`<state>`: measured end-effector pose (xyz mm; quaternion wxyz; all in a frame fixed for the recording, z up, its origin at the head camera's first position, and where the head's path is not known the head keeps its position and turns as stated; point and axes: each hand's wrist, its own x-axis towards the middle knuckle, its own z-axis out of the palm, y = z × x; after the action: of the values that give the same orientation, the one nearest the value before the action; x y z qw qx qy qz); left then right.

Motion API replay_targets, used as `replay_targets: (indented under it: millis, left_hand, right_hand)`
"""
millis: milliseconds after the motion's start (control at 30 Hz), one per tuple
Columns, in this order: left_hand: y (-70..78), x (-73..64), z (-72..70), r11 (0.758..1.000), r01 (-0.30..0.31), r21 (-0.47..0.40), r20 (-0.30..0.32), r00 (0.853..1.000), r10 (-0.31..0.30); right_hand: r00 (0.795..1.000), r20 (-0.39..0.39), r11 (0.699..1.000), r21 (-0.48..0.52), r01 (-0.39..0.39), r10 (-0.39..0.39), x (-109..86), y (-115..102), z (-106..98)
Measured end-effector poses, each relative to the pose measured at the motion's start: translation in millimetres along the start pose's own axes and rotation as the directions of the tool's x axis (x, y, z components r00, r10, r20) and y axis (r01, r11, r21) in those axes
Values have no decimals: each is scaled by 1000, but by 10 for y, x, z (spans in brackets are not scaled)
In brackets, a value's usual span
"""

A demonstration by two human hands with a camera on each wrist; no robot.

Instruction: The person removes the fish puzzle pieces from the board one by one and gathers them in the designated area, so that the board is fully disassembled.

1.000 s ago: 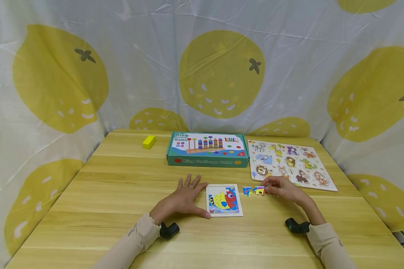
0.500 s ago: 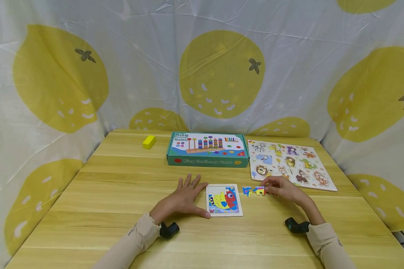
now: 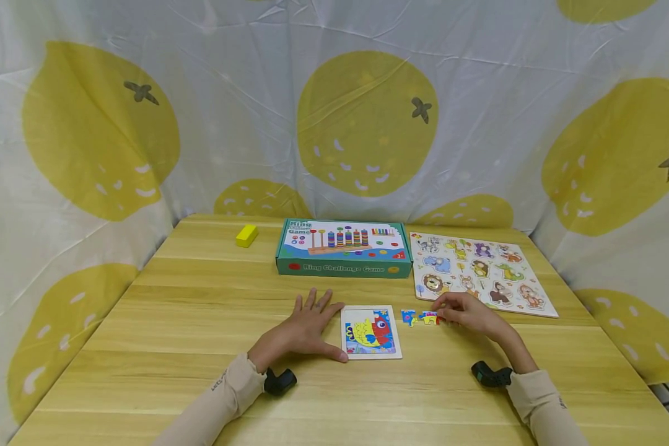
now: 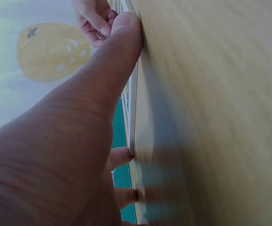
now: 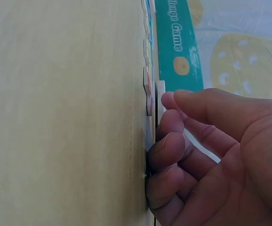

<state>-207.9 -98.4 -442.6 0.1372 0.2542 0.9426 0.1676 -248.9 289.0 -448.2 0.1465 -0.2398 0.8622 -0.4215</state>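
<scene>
A small square fish jigsaw puzzle in a pale wooden frame lies flat on the table. My left hand spreads beside it, its thumb at the near left corner and its index finger at the far left corner. In the left wrist view, straight fingers touch the frame's edge. To the right of the frame lie loose puzzle pieces, a blue and yellow piece and a yellow and red piece. My right hand rests beside the latter, fingers loosely curled. In the right wrist view, its thumb and index tips meet with nothing visible between them.
Behind the puzzle stands a green Ring Challenge Game box. An animal peg puzzle board lies at the right, close behind my right hand. Far left on the wooden table sits a yellow block. A lemon-print curtain hangs around the back and sides.
</scene>
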Motion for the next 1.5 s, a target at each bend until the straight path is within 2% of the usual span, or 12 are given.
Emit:
replay_targets:
  millis: [367, 667, 833, 1167, 1333, 1500]
  left_hand:
    - [-22, -10, 32, 1000, -6, -10, -5, 1000, 6]
    - [-7, 5, 31, 1000, -12, -15, -7, 1000, 12]
    - [1, 15, 11, 1000, -8, -8, 0, 1000, 8]
    - [14, 14, 2, 1000, -7, -14, 3, 1000, 7]
    - [21, 11, 6, 1000, 5, -9, 7, 1000, -5]
    - [0, 13, 8, 1000, 5, -6, 6, 1000, -5]
  right_hand:
    - [999, -29, 1000, 14, -23, 23, -13, -56, 21]
    - [988, -140, 993, -104, 49, -63, 60, -242, 129]
    - [984, -147, 988, -129, 80, -99, 189, -378, 268]
    - [987, -49, 984, -91, 150, -155, 502, -602, 544]
    - [987, 24, 982, -95, 161, -160, 559, -638, 589]
    - [989, 60, 982, -124, 141, -135, 581, -651, 608]
